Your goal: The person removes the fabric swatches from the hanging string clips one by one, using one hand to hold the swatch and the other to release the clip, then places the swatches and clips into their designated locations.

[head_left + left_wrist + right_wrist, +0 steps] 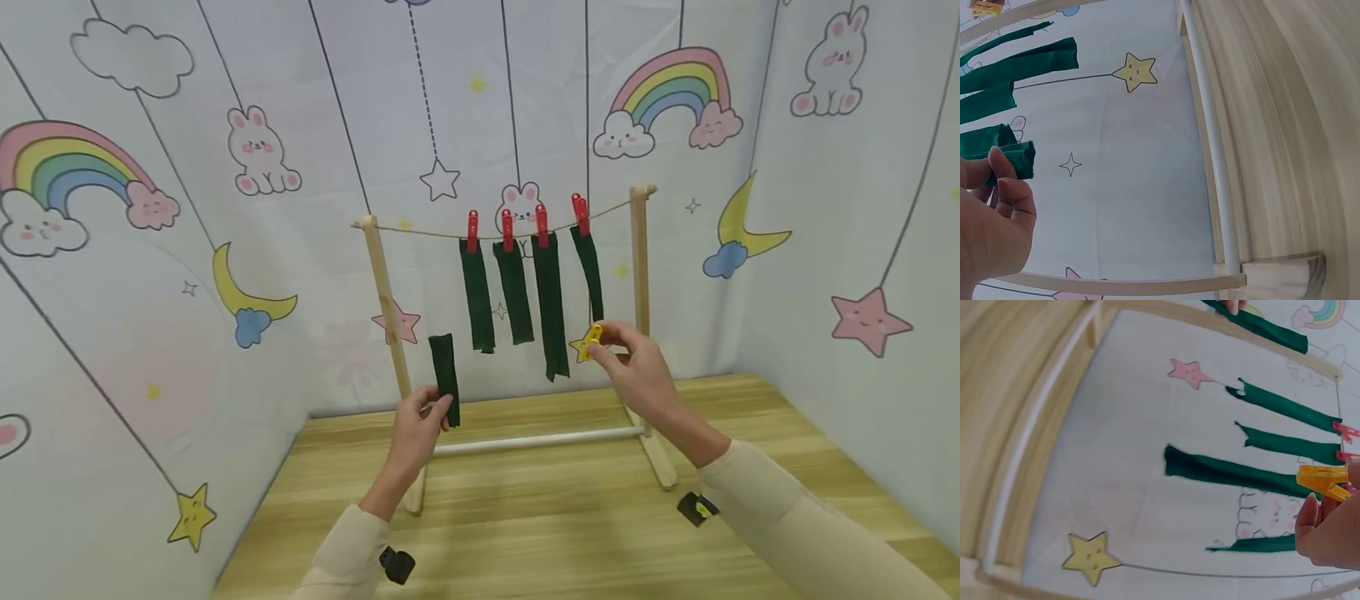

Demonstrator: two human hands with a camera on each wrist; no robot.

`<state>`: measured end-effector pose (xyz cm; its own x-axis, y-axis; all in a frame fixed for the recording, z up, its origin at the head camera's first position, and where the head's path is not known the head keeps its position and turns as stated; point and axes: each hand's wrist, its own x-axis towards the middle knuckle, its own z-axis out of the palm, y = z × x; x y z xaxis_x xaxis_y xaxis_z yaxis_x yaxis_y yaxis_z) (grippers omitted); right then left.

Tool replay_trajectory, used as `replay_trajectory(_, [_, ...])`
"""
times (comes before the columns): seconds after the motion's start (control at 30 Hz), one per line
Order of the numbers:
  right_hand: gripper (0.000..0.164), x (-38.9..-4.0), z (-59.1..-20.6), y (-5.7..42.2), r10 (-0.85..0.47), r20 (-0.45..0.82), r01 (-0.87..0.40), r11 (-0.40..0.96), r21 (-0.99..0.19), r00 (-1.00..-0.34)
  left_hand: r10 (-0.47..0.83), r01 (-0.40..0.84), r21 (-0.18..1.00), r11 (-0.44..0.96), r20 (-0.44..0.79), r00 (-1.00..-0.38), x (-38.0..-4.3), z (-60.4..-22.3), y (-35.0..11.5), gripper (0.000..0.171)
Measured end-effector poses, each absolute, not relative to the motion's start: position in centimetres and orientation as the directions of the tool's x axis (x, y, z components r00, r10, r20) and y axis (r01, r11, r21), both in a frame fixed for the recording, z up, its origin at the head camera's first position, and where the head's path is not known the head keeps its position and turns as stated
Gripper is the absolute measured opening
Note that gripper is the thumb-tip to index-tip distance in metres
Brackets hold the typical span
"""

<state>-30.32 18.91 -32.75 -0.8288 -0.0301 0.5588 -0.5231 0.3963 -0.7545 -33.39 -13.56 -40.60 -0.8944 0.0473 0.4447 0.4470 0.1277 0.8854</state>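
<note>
My left hand [417, 423] pinches a dark green fabric strip [444, 371] near its lower end, and the strip stands up beside the left post. In the right wrist view this same strip [1272, 332] crosses the wooden post. My right hand [639, 373] holds a yellow clothespin [595, 340] between thumb and fingers, just below the rightmost hanging strip [589, 267]. Several green strips, among them a long one [550, 304], hang from a string [420, 232] by red clothespins [472, 231]. The yellow clothespin [1321, 481] shows its jaws pointing away from the fingers.
The string runs between a left wooden post [382, 292] and a right wooden post [640, 267]. A white rod [536, 440] joins them low down, above the wood-grain table [540, 517]. Patterned cloth [337, 350] encloses the back and sides. Dark wrist devices sit at both sleeves.
</note>
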Motion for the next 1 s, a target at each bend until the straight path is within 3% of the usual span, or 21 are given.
replay_trajectory(0.37, [0.041,-28.5,-38.7,24.7,-0.021,0.453,-0.391,0.540,-0.745,-0.891,0.047,0.327,0.935,0.136,0.324,-0.945,-32.0,-44.3,-13.7,0.020])
replay_trajectory(0.73, [0.046,-26.7,-43.4,27.4,-0.037,0.294,-0.253,0.617,-0.745,-0.955,0.147,0.224,0.941,0.253,0.192,-0.970,-30.3,-46.8,-14.1,0.020])
replay_trajectory(1.0, [0.045,-26.1,-45.8,28.3,-0.168,0.142,-0.219,0.723,-0.655,-0.976,0.255,0.152,0.933,0.325,0.069,-0.965,-29.2,-48.2,-14.8,0.023])
